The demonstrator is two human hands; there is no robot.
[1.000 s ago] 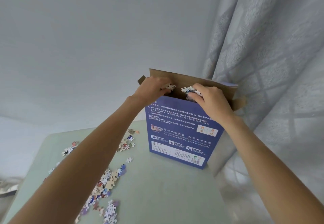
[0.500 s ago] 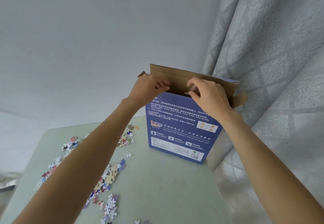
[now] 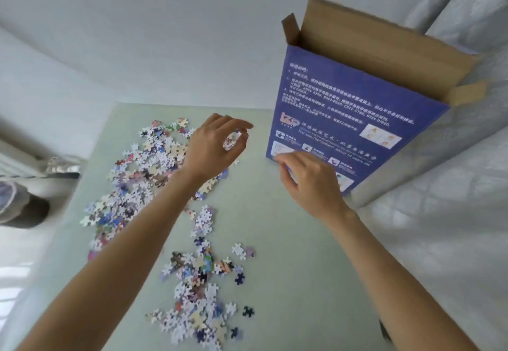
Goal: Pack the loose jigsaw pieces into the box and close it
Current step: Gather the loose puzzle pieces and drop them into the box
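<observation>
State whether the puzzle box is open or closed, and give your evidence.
Open. The blue box stands upright on the table with its brown top flaps raised, showing the bare cardboard inside.

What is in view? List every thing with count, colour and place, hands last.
box: one, blue with brown flaps, upright at the table's far right, top open.
pieces: many, mixed colours, scattered loose over the table's left and middle.
table: one, pale green, under everything.
curtain: one, grey, on the right behind the box.
wall: white, behind the table.
left hand: one, over the far pieces, fingers curled; whether it holds a piece cannot be told.
right hand: one, in front of the box's lower part, fingers curled, holding nothing visible.
</observation>
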